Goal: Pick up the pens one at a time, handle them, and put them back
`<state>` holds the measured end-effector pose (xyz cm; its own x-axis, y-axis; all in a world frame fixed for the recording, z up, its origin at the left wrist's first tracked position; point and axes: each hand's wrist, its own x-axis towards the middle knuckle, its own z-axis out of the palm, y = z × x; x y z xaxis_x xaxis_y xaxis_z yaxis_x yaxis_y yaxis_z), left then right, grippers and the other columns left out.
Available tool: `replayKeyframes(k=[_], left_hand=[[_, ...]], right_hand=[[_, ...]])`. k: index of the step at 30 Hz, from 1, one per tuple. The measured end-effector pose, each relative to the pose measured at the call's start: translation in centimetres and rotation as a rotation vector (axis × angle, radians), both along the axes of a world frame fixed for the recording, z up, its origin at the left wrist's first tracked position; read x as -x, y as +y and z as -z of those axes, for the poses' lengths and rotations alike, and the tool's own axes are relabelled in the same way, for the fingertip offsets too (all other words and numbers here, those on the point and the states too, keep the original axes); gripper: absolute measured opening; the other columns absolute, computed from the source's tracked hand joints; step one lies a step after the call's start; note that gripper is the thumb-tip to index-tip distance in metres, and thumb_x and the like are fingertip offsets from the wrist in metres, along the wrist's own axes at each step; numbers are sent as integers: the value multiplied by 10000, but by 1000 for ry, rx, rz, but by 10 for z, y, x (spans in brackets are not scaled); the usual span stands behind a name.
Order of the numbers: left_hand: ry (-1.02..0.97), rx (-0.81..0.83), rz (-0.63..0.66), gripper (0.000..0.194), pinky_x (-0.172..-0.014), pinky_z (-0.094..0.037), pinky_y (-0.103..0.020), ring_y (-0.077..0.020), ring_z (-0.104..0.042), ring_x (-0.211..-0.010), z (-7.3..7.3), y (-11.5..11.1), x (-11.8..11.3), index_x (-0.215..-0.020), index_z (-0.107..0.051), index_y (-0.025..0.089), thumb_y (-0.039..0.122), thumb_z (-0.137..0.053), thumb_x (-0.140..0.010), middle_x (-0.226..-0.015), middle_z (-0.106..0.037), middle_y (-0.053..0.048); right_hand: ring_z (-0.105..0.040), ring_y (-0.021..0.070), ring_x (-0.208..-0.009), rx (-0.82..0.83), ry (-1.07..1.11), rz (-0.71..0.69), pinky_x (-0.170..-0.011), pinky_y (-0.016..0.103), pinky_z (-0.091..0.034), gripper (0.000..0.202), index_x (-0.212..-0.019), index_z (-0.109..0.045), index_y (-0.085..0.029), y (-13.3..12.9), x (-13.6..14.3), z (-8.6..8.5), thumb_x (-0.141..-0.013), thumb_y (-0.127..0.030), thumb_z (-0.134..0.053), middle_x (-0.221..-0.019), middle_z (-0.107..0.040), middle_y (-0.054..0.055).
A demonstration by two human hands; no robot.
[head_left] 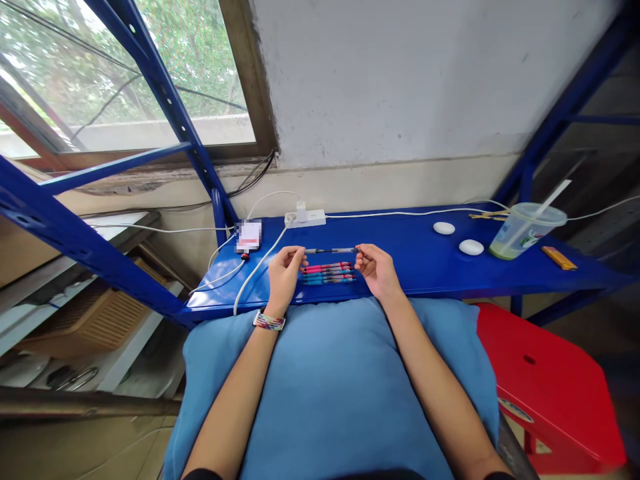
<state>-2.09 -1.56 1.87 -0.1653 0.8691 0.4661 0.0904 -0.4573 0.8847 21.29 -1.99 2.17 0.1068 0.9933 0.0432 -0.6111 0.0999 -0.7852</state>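
A clear-barrelled pen with dark ends (333,251) is stretched level between my two hands, just above the blue shelf. The fingertips of my left hand (286,275) pinch its left end, and a multicoloured woven band circles that wrist. At the pen's other end, my right hand (377,270) pinches the tip between thumb and finger, its remaining fingers curled. Below the held pen, several pens lie side by side on the shelf: pink-red ones (327,268) farther from me and light-blue ones (327,280) nearer.
On the blue shelf (415,267) sit a white power strip (315,218) with cables, a pale box-like object (249,235), two white oval objects (471,247), a plastic cup with straw (523,230) and an orange packet (559,258). A blue cushion (340,387) covers my lap; a red stool (555,380) stands right.
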Motion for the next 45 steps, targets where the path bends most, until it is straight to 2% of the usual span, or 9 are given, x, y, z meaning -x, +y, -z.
replayKeyframes(k=[7, 13, 18, 31, 45], left_hand=[[-28, -11, 17, 351, -642, -594, -281, -190, -758, -774, 4, 4, 2, -1054, -773, 190, 521, -788, -940, -884, -768, -57], [-24, -4, 13, 346, -657, -591, -281, -183, -749, -768, 6, 4, 3, -985, -760, 183, 527, -777, -952, -846, -756, -49], [-36, 0, 15, 332, -658, -586, -283, -179, -736, -755, 5, 3, 3, -974, -768, 183, 513, -784, -945, -823, -751, -47], [-51, -1, 25, 310, -657, -581, -281, -175, -726, -748, 4, 2, 1, -961, -773, 184, 492, -803, -934, -800, -743, -37], [-68, -3, 34, 316, -662, -567, -281, -176, -713, -736, 1, -1, 0, -948, -790, 181, 493, -823, -912, -792, -754, -38]], right_hand=[[-595, 94, -547, 40, 75, 72, -473, 205, -510, 326, -779, -714, -208, 4, -4, 4, -668, -360, -980, -636, -637, -32], [-575, 91, -527, 18, 51, 136, -460, 210, -506, 411, -780, -667, -222, 6, -4, 6, -670, -421, -1009, -630, -628, -44], [-574, 95, -529, 25, 79, 174, -454, 215, -507, 392, -766, -681, -221, 6, -3, 5, -662, -409, -1009, -628, -631, -36], [-572, 81, -529, 30, 123, 195, -443, 178, -518, 389, -752, -693, -213, 5, -3, 4, -648, -372, -1032, -623, -639, -36], [-567, 69, -510, 33, 125, 193, -443, 150, -510, 350, -751, -695, -200, 3, -2, 2, -711, -346, -1010, -608, -636, -40]])
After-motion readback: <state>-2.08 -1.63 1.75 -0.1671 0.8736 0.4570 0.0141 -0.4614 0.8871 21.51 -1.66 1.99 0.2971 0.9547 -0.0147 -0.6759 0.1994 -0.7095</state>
